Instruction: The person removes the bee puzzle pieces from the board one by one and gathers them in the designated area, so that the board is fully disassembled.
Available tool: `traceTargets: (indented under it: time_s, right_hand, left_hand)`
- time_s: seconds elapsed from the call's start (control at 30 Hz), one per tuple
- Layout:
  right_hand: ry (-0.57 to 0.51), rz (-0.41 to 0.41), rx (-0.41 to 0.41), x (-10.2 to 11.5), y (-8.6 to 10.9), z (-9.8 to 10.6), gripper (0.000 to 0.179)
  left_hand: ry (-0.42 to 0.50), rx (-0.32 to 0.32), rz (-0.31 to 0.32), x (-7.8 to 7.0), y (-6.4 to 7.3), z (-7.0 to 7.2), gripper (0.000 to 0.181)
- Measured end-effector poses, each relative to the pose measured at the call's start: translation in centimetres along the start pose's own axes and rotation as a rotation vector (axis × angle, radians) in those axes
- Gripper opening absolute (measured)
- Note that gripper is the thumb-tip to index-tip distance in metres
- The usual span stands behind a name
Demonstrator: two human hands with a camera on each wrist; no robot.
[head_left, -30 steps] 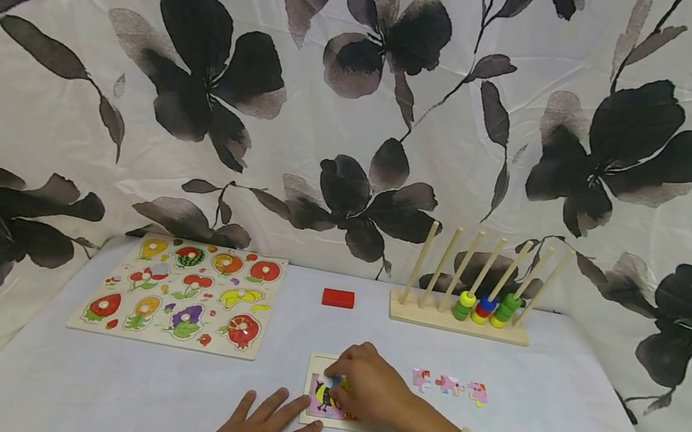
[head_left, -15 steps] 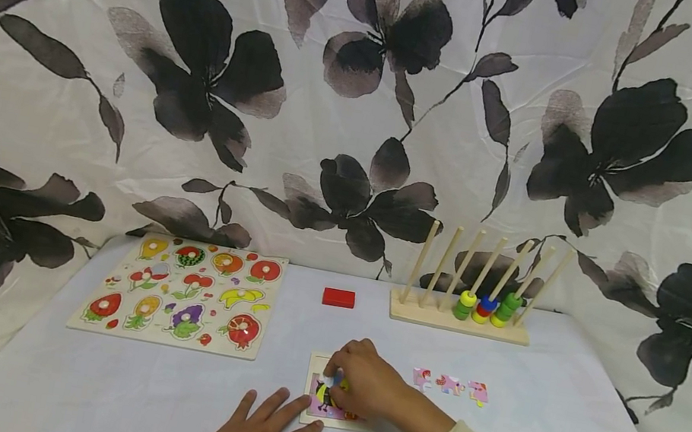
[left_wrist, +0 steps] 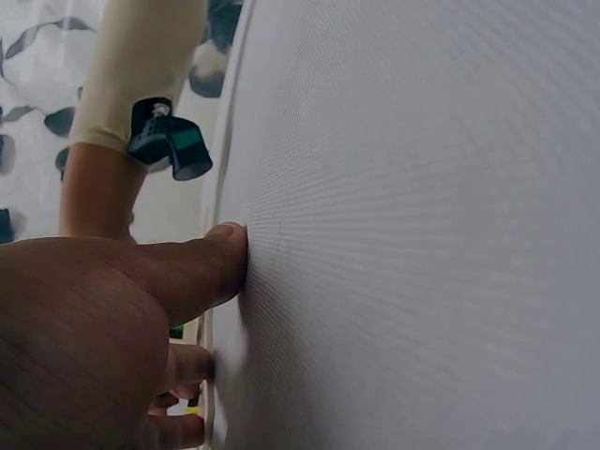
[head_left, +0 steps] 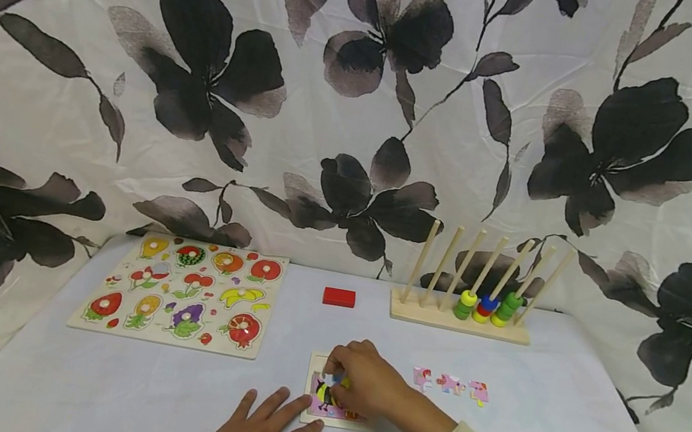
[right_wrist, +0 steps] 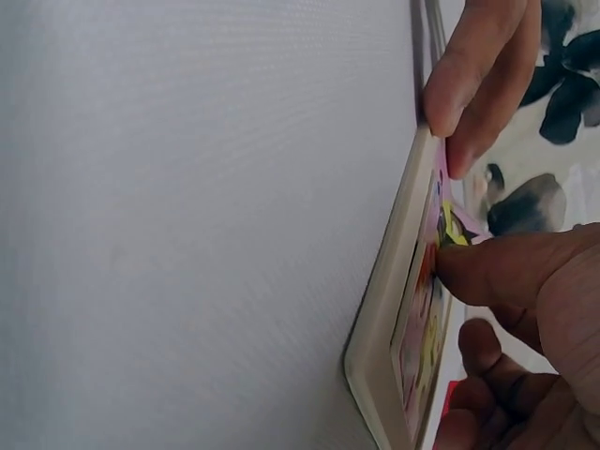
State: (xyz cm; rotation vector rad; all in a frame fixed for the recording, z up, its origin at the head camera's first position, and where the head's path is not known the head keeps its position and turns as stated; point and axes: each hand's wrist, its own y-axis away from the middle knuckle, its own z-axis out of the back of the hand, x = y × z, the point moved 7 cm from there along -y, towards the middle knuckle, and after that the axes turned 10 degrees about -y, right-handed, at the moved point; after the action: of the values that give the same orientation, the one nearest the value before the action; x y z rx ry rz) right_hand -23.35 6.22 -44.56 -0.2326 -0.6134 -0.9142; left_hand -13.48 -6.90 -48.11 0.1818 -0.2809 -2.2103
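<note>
A: Where is the puzzle tray (head_left: 340, 424)?
B: On the table (head_left: 147, 397), partly under the right hand (head_left: 368, 384), whose curled grip appears to pinch a puzzle piece (right_wrist: 457, 225).
A: Any change?
B: Almost none in half a second. Left hand (head_left: 258, 431) stays spread, holding nothing, fingertip touching the tray's left edge.
A: Implication?
B: Fitting seems mid-step; three loose pieces (head_left: 450, 384) lie right of the tray.

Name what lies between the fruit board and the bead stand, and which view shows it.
A red rectangular block lies between the fruit board and bead stand, touching neither; the head view shows this.
</note>
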Motion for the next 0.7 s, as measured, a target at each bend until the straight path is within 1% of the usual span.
traceTargets:
  time_s: [0.17, 0.33, 0.53, 0.7]
  right_hand:
    - [-0.059, -0.024, 0.025, 0.05, 0.14, -0.24, 0.020]
    - [-0.074, -0.048, 0.037, 0.00, 0.54, -0.36, 0.019]
    - [-0.099, -0.037, 0.018, -0.12, 0.86, -0.36, 0.013]
    - [-0.137, -0.025, 0.009, -0.32, 0.89, -0.32, 0.009]
  left_hand:
    - [0.002, 0.008, 0.006, 0.06, -0.04, -0.03, 0.078]
    - [0.010, 0.003, 0.004, 0.05, -0.04, 0.01, 0.078]
    - [0.009, -0.003, 0.002, 0.02, -0.03, 0.12, 0.077]
    - [0.019, 0.007, 0.008, 0.04, -0.07, 0.20, 0.078]
